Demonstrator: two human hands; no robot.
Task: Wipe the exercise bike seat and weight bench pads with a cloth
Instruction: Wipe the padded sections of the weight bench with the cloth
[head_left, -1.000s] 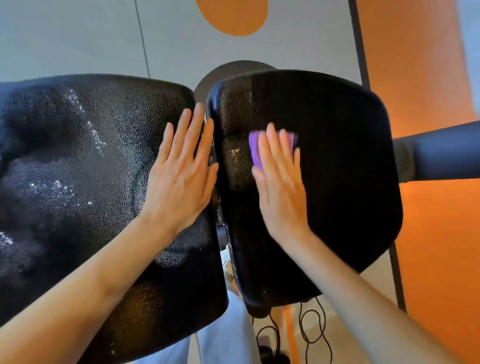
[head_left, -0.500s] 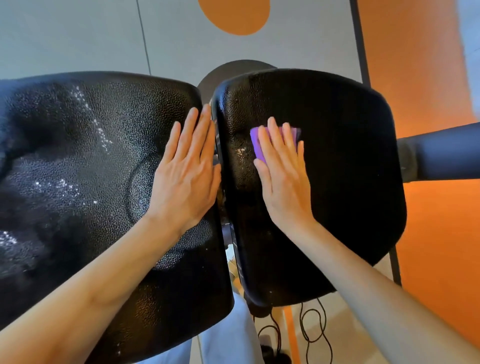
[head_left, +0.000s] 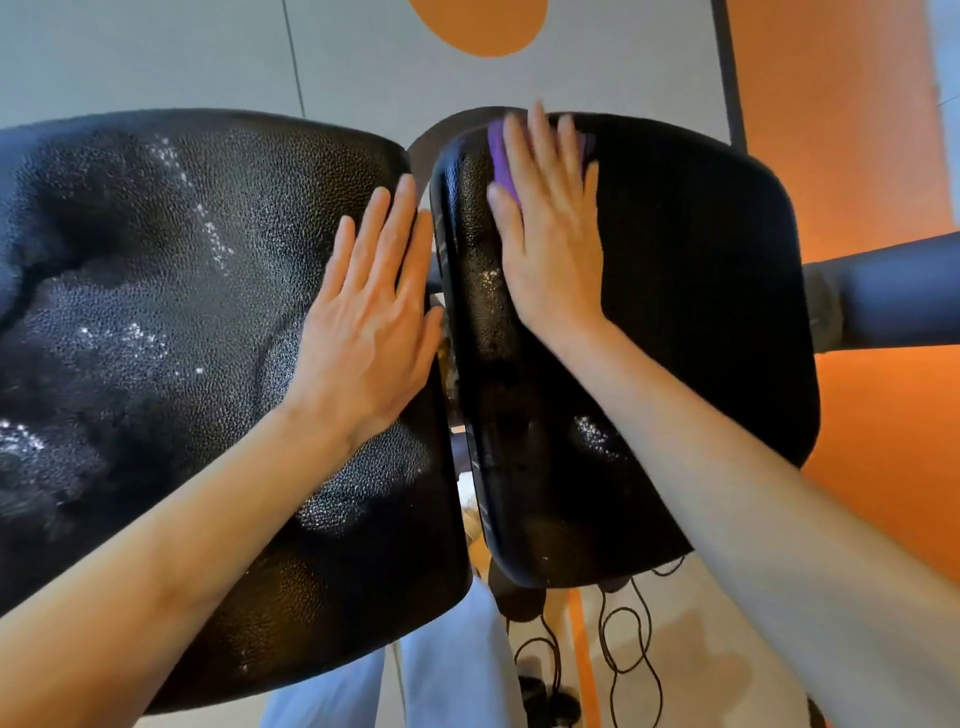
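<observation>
The right hand (head_left: 550, 234) is lying flat with its fingers straight, pressing a purple cloth (head_left: 503, 161) onto the far end of the right-hand black pad (head_left: 691, 332); only slivers of cloth are showing past the fingers, which are blurred. The left hand (head_left: 371, 317) is resting spread and flat on the neighbouring left pad (head_left: 156, 312), near the gap between the two, holding nothing. Pale flecks are glinting on both pads (moisture or glare, hard to say which). The risk, as I judge it, is the cloth sliding over the pad's rounded far edge and dropping to the floor, since flat fingers are only pressing it, not gripping. The cables (head_left: 618, 654) coiling below could also be snagging a foot.
</observation>
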